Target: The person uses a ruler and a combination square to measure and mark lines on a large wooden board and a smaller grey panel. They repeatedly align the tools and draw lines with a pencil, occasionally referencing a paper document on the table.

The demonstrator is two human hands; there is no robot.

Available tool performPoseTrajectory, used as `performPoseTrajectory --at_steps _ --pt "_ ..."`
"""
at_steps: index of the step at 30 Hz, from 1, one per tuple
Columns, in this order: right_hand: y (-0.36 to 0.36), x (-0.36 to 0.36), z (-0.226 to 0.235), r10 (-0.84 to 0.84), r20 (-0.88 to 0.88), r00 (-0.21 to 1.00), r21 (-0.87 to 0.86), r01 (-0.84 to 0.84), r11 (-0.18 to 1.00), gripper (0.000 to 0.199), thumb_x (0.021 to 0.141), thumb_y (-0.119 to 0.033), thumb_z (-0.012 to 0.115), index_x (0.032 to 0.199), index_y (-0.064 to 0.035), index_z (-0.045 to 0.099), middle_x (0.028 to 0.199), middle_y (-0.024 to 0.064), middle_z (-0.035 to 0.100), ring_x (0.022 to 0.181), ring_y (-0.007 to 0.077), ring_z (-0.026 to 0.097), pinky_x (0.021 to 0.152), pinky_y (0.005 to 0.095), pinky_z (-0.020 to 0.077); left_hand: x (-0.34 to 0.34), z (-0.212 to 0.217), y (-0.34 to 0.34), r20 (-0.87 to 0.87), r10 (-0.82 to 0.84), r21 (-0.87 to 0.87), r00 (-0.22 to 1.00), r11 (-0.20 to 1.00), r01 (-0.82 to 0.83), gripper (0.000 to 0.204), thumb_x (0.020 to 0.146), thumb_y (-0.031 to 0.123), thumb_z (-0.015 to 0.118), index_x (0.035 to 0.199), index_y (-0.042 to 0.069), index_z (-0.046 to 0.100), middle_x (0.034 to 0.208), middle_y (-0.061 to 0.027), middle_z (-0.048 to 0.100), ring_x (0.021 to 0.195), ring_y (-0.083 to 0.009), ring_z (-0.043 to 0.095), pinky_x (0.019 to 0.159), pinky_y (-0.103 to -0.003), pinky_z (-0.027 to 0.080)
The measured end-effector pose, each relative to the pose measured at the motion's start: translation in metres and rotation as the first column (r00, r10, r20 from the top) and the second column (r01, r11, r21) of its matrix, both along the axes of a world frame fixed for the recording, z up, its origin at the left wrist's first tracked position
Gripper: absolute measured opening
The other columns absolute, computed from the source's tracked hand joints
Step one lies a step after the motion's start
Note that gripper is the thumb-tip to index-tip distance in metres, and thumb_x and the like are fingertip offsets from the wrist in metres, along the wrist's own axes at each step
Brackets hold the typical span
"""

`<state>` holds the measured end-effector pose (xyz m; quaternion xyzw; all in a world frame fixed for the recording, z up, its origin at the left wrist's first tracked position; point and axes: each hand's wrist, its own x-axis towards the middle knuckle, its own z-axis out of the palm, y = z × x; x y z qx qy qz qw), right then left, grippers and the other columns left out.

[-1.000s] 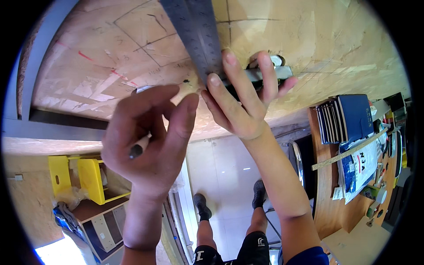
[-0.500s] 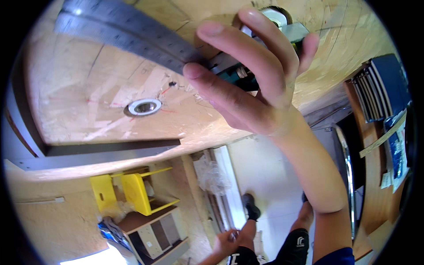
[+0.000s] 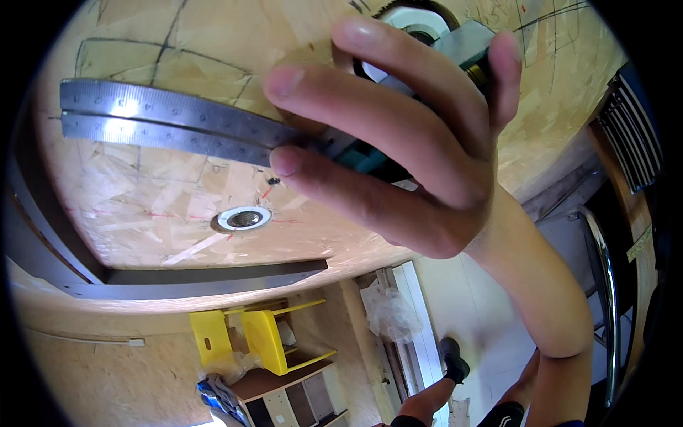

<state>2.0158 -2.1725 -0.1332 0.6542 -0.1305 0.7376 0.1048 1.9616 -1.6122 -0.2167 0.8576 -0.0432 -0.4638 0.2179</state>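
The right hand [image 3: 420, 142] was closed loosely around the head of a silver steel combination square [image 3: 185, 121], its fingers spread and 1 fingertip on the lower edge of the grooved ruler blade. The thumb could not be made out, and the left hand was out of view. The blade reached out to the left from beneath the fingers, across a pale, flake-patterned wooden panel [image 3: 128, 185]; the grey metal end of the head [image 3: 462, 44] showed past the knuckles.

Around the blade, dark drawn lines [image 3: 160, 60] crossed the panel above it, with fainter ones below. Near the head sat 1 round white-ringed fitting [image 3: 409, 21], partly covered by the hand; a 2nd white-ringed metal fitting [image 3: 245, 218] lay below the blade, with thin red marks around it.

Much of the marking-out looked done, judging by those lines. No pen touched the blade's edge, so any line wanted there seemed left to draw; whether the blade was aligned could not be told.

Farther out were a grey angled frame strip [image 3: 213, 280], a yellow plastic chair [image 3: 267, 341] and a crumpled clear plastic bag [image 3: 391, 313] near the floor.
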Motion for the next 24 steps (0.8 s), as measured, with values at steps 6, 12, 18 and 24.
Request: performPoseTrajectory --at_steps 6,12,18,24 --pt "0.0 0.002 0.001 0.008 0.004 1.0 0.001 -0.008 1.0 0.029 0.074 -0.019 0.078 0.101 -0.0263 0.069 0.122 0.0082 0.065 0.122 0.0294 0.053 0.119 0.0455 0.0066 0.013 -0.057 0.074 -0.09 -0.03 -0.022 0.996 0.999 0.028 0.015 0.093 0.018 0.067 0.098 0.005 0.063 0.075 -0.0053 0.064 0.07 -0.012 0.063 0.058 -0.03 0.057" --pt "0.0 0.001 0.0 0.007 0.016 1.0 -0.007 -0.007 1.0 0.03 0.073 -0.019 0.078 0.101 -0.0252 0.068 0.121 0.0086 0.066 0.121 0.0297 0.054 0.119 0.0456 0.0083 0.015 -0.046 0.066 -0.145 -0.022 0.055 0.989 0.998 0.031 0.018 0.093 0.02 0.067 0.098 0.004 0.063 0.08 -0.0067 0.066 0.073 -0.0137 0.064 0.063 -0.031 0.057" --pt "0.002 -0.001 -0.004 0.005 0.022 1.0 -0.017 -0.005 1.0 0.03 0.072 -0.018 0.079 0.1 -0.0242 0.068 0.12 0.009 0.066 0.121 0.03 0.055 0.119 0.0458 0.01 0.019 -0.032 0.047 -0.114 -0.057 0.075 0.992 0.995 0.065 0.023 0.092 0.025 0.069 0.094 0.003 0.064 0.076 -0.0047 0.064 0.07 -0.0111 0.061 0.063 -0.03 0.054" --pt "0.0 0.0 -0.006 -0.006 0.019 1.0 -0.037 0.006 0.999 0.031 0.072 -0.017 0.079 0.1 -0.0232 0.067 0.12 0.0094 0.067 0.12 0.0304 0.056 0.119 0.046 0.0118 0.025 -0.037 0.049 -0.141 -0.026 0.08 0.99 0.996 0.037 0.02 0.092 0.024 0.068 0.093 0.005 0.063 0.075 -0.0036 0.063 0.071 -0.0115 0.061 0.062 -0.03 0.054"
